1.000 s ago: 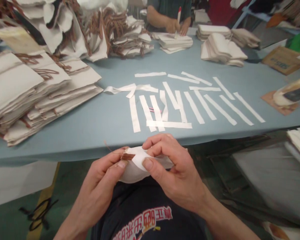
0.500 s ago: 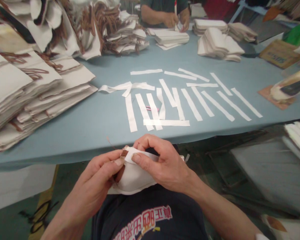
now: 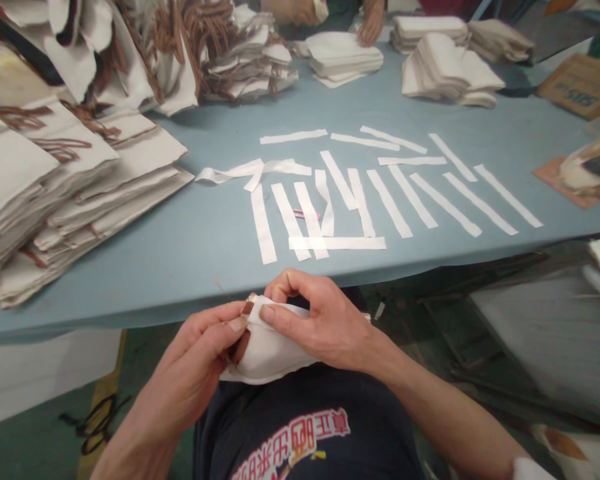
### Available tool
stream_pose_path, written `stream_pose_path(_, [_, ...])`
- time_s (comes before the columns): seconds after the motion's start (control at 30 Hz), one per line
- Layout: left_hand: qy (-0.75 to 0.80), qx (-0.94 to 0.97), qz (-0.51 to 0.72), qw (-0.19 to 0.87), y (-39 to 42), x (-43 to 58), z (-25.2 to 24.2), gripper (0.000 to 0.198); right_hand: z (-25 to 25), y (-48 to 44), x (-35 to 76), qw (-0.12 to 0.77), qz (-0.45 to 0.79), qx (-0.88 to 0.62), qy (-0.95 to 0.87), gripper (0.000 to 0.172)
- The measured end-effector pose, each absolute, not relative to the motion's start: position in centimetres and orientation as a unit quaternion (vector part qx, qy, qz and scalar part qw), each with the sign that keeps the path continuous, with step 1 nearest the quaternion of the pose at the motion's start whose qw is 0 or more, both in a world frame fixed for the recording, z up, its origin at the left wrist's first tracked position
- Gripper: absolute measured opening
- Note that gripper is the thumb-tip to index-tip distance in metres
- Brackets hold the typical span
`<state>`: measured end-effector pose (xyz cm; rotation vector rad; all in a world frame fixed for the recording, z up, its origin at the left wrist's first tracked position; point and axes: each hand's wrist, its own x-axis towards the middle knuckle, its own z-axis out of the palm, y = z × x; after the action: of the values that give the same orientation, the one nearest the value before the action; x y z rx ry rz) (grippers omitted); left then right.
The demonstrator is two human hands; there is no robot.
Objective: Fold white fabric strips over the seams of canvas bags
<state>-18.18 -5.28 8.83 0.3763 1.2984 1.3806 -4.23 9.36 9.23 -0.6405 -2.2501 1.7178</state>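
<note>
Over my lap, both hands grip a white fabric piece (image 3: pixel 275 357) with brown trim along its left end. The thumb and fingers of my left hand (image 3: pixel 205 347) pinch its brown-edged corner. My right hand (image 3: pixel 320 320) is closed on the upper edge, its thumb pressing a folded white flap down. The fingertips behind the cloth are hidden. A thin brown thread (image 3: pixel 221 285) sticks up by the left fingertips. Just beyond my hands, several white strips (image 3: pixel 337 243) lie scattered across the blue-grey table (image 3: pixel 205 233).
Stacked white pieces with brown cords (image 3: pixel 80 173) crowd the table's left side. A co-worker's hand (image 3: pixel 373 27) rests at a white stack (image 3: pixel 345 57) across the table. More folded stacks (image 3: pixel 450 70), a cardboard box (image 3: pixel 580 87) and a dark-handled object (image 3: pixel 593 167) stand at the right.
My hands keep nearly the same grip on the white fabric piece. The co-worker's hands have moved apart, and the pen seen before no longer shows. My view has shifted slightly.
</note>
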Motion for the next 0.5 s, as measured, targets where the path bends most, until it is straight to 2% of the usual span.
stream_pose_path(0.2, [0.567, 0.174, 0.592, 0.545, -5.3, -18.5, 8.4, 0.037, 9.5, 9.5, -4.7, 0.085, 0.590, -0.233, -0.769, 0.025])
stream_pose_path(0.5, [0.592, 0.232, 0.593, 0.494, -6.6, -18.4, 6.2, 0.042, 8.4, 9.6, -4.8, 0.070, 0.657, -0.219, -0.718, 0.026])
